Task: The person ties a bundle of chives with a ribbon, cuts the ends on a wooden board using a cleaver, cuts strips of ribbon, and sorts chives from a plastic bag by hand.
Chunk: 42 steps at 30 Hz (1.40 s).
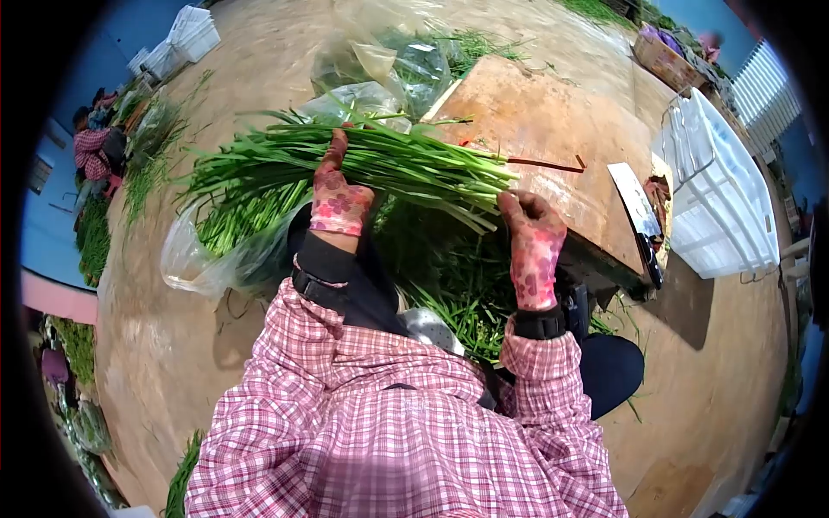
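My left hand (338, 194), in a pink floral fingerless glove, is wrapped round a thick bunch of garlic chives (414, 168). The leafy tips spread to the left and the pale stalk ends point right. At those ends is my right hand (528, 229), gloved the same way, thumb and fingers pinched together at a stalk. Whether it grips one stalk or several is hard to see. More chives (246, 216) lie in a clear plastic bag (186, 259) under the bunch. Loose green leaves (466, 302) are heaped below, between my legs.
A low wooden table (561, 112) stands ahead right, with a thin brown strip (553, 164) and a flat white piece (633, 198) on it. White plastic crates (717, 190) stand beyond. Plastic bags (380, 69) lie ahead. People (91, 147) sit among greens far left.
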{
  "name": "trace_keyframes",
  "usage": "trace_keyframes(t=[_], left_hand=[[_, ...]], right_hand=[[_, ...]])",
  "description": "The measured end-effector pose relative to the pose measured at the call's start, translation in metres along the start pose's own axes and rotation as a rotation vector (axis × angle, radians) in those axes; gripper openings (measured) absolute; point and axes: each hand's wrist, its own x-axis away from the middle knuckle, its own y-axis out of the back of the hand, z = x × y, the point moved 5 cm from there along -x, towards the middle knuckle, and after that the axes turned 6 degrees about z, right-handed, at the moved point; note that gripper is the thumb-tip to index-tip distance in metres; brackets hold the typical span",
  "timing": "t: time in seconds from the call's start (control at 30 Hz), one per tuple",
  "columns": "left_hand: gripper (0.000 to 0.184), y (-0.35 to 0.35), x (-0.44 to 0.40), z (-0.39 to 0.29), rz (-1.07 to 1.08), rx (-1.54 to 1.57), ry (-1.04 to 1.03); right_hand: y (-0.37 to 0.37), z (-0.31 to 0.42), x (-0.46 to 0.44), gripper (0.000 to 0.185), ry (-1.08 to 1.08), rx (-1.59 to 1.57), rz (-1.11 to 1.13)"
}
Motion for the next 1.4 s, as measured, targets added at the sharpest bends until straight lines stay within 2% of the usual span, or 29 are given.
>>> trace_keyframes(t=[0.03,0.13,0.17,0.27,0.3,0.4,0.43,0.47,0.53,0.57,0.6,0.67,0.73,0.8,0.87,0.93,1.0,1.07,1.13,1.17,1.27,1.33,1.37,1.4], left_hand=[[0.032,-0.010,0.007,-0.001,-0.033,0.263,0.104],[0.031,-0.010,0.005,-0.005,0.073,0.261,0.124],[0.032,-0.010,0.008,0.000,0.000,0.322,0.120],[0.034,-0.012,0.010,0.000,-0.138,0.294,0.109],[0.034,-0.008,0.009,-0.002,-0.017,0.267,0.112],[0.025,-0.002,0.009,0.002,0.028,0.127,0.026],[0.027,-0.003,0.009,0.004,0.029,0.196,0.043],[0.028,-0.007,0.010,0.006,0.032,0.266,0.063],[0.031,-0.012,0.012,0.012,0.021,0.313,0.089],[0.031,-0.013,0.014,0.013,0.007,0.288,0.094],[0.032,-0.014,0.015,0.015,-0.006,0.262,0.097],[0.033,-0.016,0.014,0.020,-0.029,0.311,0.136],[0.033,-0.015,0.011,0.021,-0.055,0.331,0.153],[0.032,-0.009,0.004,0.017,0.041,0.247,0.130],[0.031,-0.007,0.001,0.016,0.017,0.289,0.109],[0.032,0.002,-0.010,0.010,-0.031,0.402,0.114],[0.028,-0.001,-0.007,-0.011,-0.113,0.375,0.054],[0.029,0.012,-0.019,-0.022,-0.041,0.377,0.002],[0.031,0.017,-0.026,-0.024,0.075,0.386,0.001],[0.031,0.007,-0.020,-0.024,0.102,0.401,0.015],[0.031,-0.020,-0.006,-0.017,0.131,0.424,0.042],[0.032,-0.026,-0.005,-0.011,0.132,0.455,0.044],[0.033,-0.030,-0.003,-0.008,0.112,0.439,0.062],[0.033,-0.034,-0.001,-0.006,0.133,0.426,0.066]], right_hand=[[-0.002,-0.007,0.002,0.019,0.022,-0.004,0.005],[-0.008,-0.010,0.015,0.015,0.025,0.027,0.031],[-0.010,-0.015,0.020,0.014,0.030,0.049,0.062],[-0.012,-0.026,0.029,0.013,0.094,0.095,0.107],[-0.011,-0.024,0.029,0.012,0.118,0.128,0.103],[-0.005,-0.020,0.024,0.013,0.114,0.128,0.048],[-0.004,-0.008,0.022,0.017,0.133,0.124,0.008],[0.002,-0.011,0.011,0.028,0.091,0.113,-0.027],[0.010,-0.009,-0.009,0.040,-0.034,0.291,-0.068],[0.011,-0.026,-0.022,0.046,-0.046,0.107,0.050],[0.009,-0.023,-0.023,0.042,-0.198,0.073,0.184],[0.002,-0.035,-0.015,0.033,-0.372,-0.291,0.199],[0.003,-0.037,-0.018,0.027,-0.120,-0.112,0.281],[0.005,-0.046,-0.020,0.026,-0.229,-0.101,0.209],[0.009,-0.038,-0.013,0.032,-0.184,-0.261,0.174],[0.031,-0.026,-0.006,0.028,-0.160,-0.231,0.086],[0.051,0.006,0.011,0.023,0.027,-0.609,0.217],[0.100,-0.017,0.004,0.023,-0.052,-0.093,0.453],[0.096,-0.020,0.008,0.025,-0.190,0.355,0.381],[0.088,-0.010,0.006,0.027,-0.082,0.525,0.236],[0.038,0.019,-0.001,0.031,-0.013,0.076,0.228],[0.007,0.020,-0.003,0.033,-0.041,-0.063,0.231],[-0.003,0.025,-0.003,0.035,-0.124,0.233,0.234],[-0.013,0.023,0.000,0.036,-0.068,0.299,0.188]])
